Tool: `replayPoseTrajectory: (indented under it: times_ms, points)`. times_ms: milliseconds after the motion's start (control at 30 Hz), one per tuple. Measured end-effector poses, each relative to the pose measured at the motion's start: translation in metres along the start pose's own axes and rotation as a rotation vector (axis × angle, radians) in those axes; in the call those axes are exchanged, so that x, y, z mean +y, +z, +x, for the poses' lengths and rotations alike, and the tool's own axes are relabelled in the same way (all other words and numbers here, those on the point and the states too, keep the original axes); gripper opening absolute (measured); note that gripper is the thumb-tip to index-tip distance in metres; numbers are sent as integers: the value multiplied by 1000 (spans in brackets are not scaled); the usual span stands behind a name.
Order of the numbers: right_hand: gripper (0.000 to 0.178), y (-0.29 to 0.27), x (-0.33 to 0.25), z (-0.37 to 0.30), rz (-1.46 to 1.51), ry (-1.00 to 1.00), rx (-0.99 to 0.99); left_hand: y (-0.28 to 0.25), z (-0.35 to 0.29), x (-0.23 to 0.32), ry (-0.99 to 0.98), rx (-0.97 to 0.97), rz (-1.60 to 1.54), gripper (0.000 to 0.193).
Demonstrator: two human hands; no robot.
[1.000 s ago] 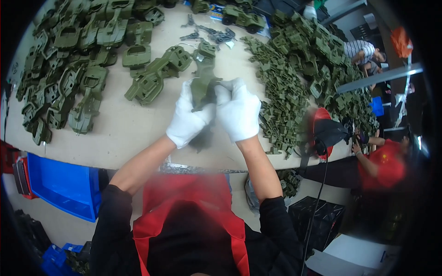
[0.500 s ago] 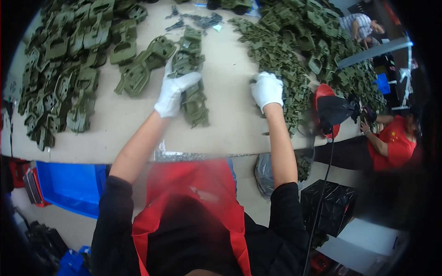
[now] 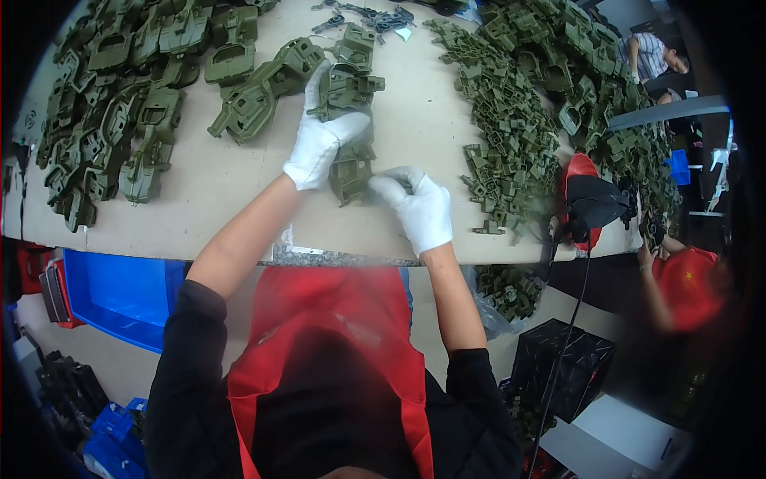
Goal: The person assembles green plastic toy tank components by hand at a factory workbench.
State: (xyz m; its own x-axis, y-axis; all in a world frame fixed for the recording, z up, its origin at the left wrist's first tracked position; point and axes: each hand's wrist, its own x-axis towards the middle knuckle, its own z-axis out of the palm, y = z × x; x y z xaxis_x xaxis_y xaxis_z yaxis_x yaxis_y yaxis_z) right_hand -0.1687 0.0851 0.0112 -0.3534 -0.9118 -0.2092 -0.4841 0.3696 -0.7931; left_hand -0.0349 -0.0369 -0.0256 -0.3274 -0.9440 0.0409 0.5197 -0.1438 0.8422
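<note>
My left hand [image 3: 325, 142], in a white glove, is closed around an olive-green plastic vehicle body [image 3: 345, 92] lying lengthwise on the table. Its thumb crosses over the middle of that part. My right hand [image 3: 421, 209], gloved too, is at the near right end of the body, thumb and fingers drawn together in a pinch close to its edge. Whatever sits between those fingertips is too small or hidden to make out. Just left of my left hand lie more green vehicle bodies [image 3: 254, 92].
Green vehicle bodies [image 3: 152, 120] are heaped at the left. A pile of small green parts [image 3: 511, 120] lies to the right, beside a red-and-black object [image 3: 590, 199]. Dark small pieces [image 3: 375, 20] lie at the back. A blue bin [image 3: 120, 299] stands below the table; co-workers [image 3: 690, 283] are at right.
My right hand has moved left from the pile of small parts to the near end of the vehicle body. My left hand keeps its hold; the view has shifted slightly.
</note>
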Motion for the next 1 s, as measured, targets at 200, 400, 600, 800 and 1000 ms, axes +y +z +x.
replayPoseTrajectory:
  times_ms: [200, 400, 600, 800, 1000]
  points:
    - [22, 4, 3, -16, -64, -487, 322, 1, -1, 3, 17, 35, 40, 91]
    - [18, 14, -19, -20, -82, -201, 278, 3, -5, 4, 121, -30, 143, 92]
    - [16, 24, -8, -22, 185, -239, 367, 4, -9, 5, 160, -28, 177, 91]
    - [17, 44, -6, -19, -295, -508, 570, 13, -18, 13, 176, -18, 177, 90]
    - [16, 44, -1, -14, -281, -521, 488, 12, -22, 12, 230, 1, 280, 87]
